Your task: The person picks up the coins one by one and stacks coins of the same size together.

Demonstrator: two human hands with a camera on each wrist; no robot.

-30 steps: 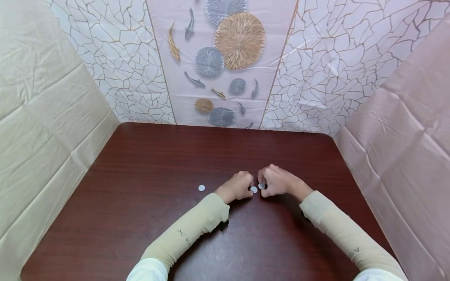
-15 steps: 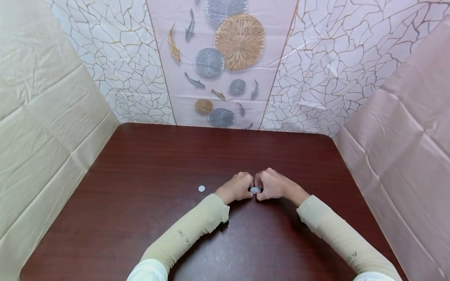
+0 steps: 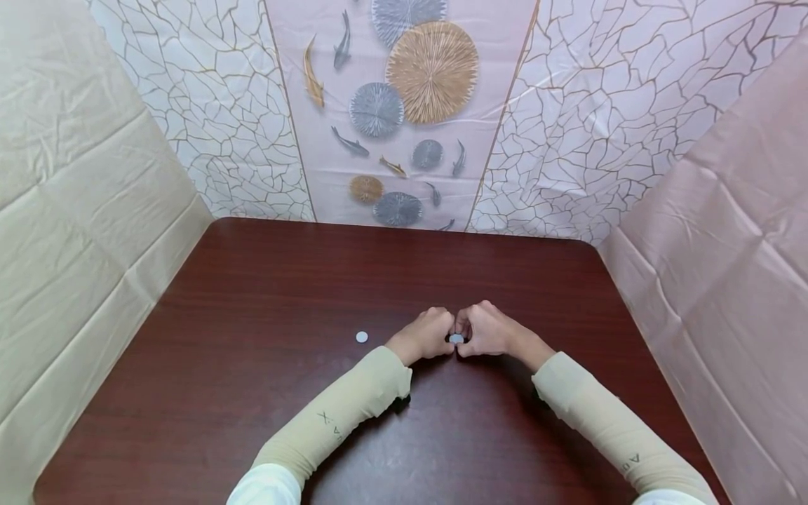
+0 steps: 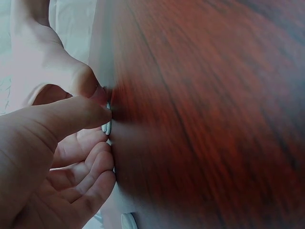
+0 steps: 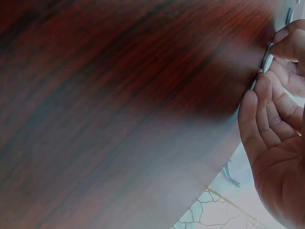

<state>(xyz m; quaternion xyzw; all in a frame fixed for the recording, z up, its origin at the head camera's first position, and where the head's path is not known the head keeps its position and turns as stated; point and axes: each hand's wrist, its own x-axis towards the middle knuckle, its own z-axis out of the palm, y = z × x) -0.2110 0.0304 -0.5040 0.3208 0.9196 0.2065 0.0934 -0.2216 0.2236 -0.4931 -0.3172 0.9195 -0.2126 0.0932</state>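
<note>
Two small white round discs point(image 3: 456, 339) lie together on the table, one over the other as far as the left wrist view of the discs point(image 4: 106, 125) shows. From the left, my left hand point(image 3: 431, 332) pinches them at the edge between thumb and fingers. My right hand point(image 3: 488, 330) grips the same spot from the right, its fingertips close to the left hand's. Fingers partly cover the discs, so I cannot tell which fingertip touches which one. Farther left, a lone white disc point(image 3: 362, 337) lies flat, untouched.
The dark red-brown wooden table point(image 3: 303, 280) has rounded far corners. A patterned cloth point(image 3: 391, 140) hangs behind it, and pale cloth walls point(image 3: 713, 210) stand along both sides.
My right hand has moved left, bringing its disc from beside the left hand's disc to lie over it. The left hand and the lone disc stay put.
</note>
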